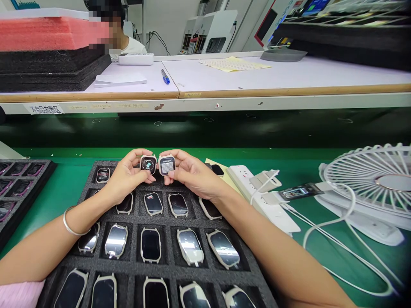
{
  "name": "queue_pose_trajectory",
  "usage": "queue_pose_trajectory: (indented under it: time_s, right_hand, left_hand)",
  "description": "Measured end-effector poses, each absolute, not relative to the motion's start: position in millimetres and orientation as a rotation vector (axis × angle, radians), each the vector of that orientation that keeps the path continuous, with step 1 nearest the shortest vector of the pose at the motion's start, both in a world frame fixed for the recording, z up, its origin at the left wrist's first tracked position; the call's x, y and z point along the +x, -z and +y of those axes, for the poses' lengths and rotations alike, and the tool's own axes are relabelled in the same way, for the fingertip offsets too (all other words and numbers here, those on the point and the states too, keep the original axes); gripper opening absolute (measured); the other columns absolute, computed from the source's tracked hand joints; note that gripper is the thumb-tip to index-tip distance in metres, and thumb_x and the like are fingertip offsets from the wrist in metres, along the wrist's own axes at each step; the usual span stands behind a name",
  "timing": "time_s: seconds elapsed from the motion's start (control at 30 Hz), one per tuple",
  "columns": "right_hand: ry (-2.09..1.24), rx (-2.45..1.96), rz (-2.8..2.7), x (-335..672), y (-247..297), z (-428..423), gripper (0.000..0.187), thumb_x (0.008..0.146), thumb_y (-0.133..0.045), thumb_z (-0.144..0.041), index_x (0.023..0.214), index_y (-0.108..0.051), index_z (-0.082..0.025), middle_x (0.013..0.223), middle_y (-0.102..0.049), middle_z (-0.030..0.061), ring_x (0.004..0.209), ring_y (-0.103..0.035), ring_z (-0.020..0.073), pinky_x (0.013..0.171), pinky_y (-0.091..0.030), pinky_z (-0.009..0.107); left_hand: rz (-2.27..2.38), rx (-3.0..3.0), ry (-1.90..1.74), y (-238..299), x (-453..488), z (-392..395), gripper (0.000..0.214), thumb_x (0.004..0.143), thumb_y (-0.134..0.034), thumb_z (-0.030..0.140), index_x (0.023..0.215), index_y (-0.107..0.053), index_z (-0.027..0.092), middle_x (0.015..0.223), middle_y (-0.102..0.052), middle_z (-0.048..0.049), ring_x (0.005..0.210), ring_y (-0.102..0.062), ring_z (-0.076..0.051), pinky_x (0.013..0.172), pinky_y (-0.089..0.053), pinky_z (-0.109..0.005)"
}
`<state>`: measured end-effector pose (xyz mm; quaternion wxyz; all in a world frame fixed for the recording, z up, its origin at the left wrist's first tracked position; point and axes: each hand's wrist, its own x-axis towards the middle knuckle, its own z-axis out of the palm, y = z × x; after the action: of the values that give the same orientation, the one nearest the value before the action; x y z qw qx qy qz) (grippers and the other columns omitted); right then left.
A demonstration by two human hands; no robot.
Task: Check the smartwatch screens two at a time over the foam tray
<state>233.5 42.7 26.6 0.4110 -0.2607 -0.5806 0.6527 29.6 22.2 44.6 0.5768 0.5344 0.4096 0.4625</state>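
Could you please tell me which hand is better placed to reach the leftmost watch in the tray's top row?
Probably the left hand: it sits right beside that watch, while the right hand is farther off.

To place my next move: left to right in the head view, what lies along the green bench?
Black foam tray → left hand → lit square smartwatch → second lit square smartwatch → right hand → white power strip → white caged desk fan
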Motion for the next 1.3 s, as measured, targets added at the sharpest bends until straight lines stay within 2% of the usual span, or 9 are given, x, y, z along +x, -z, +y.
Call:
queue_pose_trajectory:
  time_s: [0.2,0.47,0.67,0.83,1.0,1.17,1.3]
  right_hand:
    - [-1.64,-0.684,-1.465,232.6,-28.4,42.0,0.039,0.079,-0.071,-0.022,0.115,-0.056,-0.019,0.09,-0.064,0.0006,0.068,-0.064,0.0146,0.065,-0.048,0.029]
    - [-1.617,-0.724,-1.502,231.7,-29.0,41.3,0.037,0.08,-0.073,-0.026,0.113,-0.057,-0.02,0.092,-0.064,0.0021,0.068,-0.062,0.0151,0.064,-0.047,0.03]
    - [-1.62,-0.726,-1.501,232.0,-29.0,41.1,0.038,0.079,-0.073,-0.026,0.113,-0.057,-0.02,0.095,-0.065,0.0028,0.067,-0.062,0.0148,0.064,-0.046,0.03]
    - [-1.623,-0.725,-1.502,231.8,-29.4,40.4,0.037,0.08,-0.072,-0.025,0.113,-0.057,-0.019,0.088,-0.064,0.001,0.068,-0.062,0.0151,0.064,-0.046,0.029]
    - [-1.629,-0.72,-1.507,232.4,-28.9,40.5,0.036,0.08,-0.073,-0.025,0.113,-0.057,-0.02,0.088,-0.064,0.001,0.068,-0.062,0.0152,0.064,-0.047,0.029]
    - [-1.628,-0.724,-1.508,232.7,-28.1,41.4,0.038,0.08,-0.072,-0.025,0.114,-0.057,-0.019,0.089,-0.064,0.0009,0.068,-0.063,0.0145,0.064,-0.047,0.029]
    - [-1.625,-0.722,-1.516,232.6,-28.1,41.9,0.038,0.08,-0.072,-0.024,0.114,-0.057,-0.019,0.087,-0.064,0.0004,0.068,-0.063,0.0149,0.064,-0.047,0.028]
  left_hand:
    - [1.001,1.283,-1.134,-45.1,30.2,22.6,0.045,0.067,-0.072,0.02,0.109,-0.055,0.019,0.088,-0.062,0.0021,0.062,-0.057,-0.008,0.06,-0.047,-0.022]
    - [1.082,1.326,-1.211,-39.6,28.7,24.7,0.038,0.07,-0.071,0.021,0.104,-0.054,0.022,0.079,-0.054,0.0039,0.073,-0.049,-0.012,0.068,-0.038,-0.023]
    - [1.114,1.469,-1.187,-33.9,25.6,26.4,0.033,0.076,-0.063,0.02,0.108,-0.057,0.022,0.086,-0.054,0.0026,0.078,-0.048,-0.013,0.073,-0.038,-0.024]
    - [1.139,1.588,-1.16,-32.8,23.7,25.3,0.036,0.079,-0.065,0.023,0.114,-0.057,0.022,0.093,-0.057,0.0005,0.082,-0.051,-0.015,0.074,-0.04,-0.025]
    - [1.233,1.69,-1.106,-37.6,23.4,22.0,0.035,0.08,-0.062,0.02,0.114,-0.057,0.022,0.083,-0.054,0.0019,0.071,-0.048,-0.014,0.064,-0.038,-0.025]
    - [1.25,1.707,-1.122,-36.0,23.2,22.5,0.037,0.08,-0.062,0.023,0.117,-0.057,0.022,0.087,-0.056,0.0015,0.069,-0.048,-0.013,0.064,-0.038,-0.024]
    - [1.29,1.753,-1.077,-35.4,23.0,23.1,0.037,0.079,-0.058,0.021,0.117,-0.056,0.022,0.082,-0.052,0.0021,0.068,-0.045,-0.014,0.062,-0.036,-0.024]
